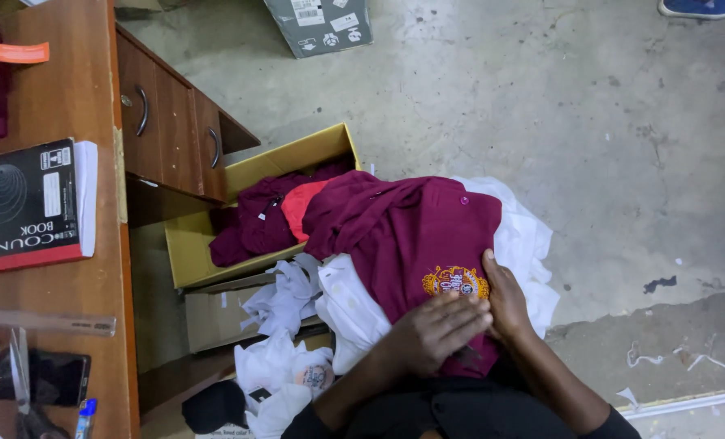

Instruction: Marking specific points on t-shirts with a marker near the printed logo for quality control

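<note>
Maroon shirt (407, 236): lies under both hands, over white garments (525, 244); lower hem hidden by forearms.
Left hand (436, 329): fingers together, flat on shirt.
Right hand (505, 305): fingers partly covered by the left hand, thumb beside embroidered badge (456, 282).

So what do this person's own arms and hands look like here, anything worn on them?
Both hands are bare: the left hand and right hand show no gloves, and no rings or watch can be made out. The forearms are uncovered too. Short dark sleeves, black or near it, end near the elbows at the frame's bottom edge.
</note>
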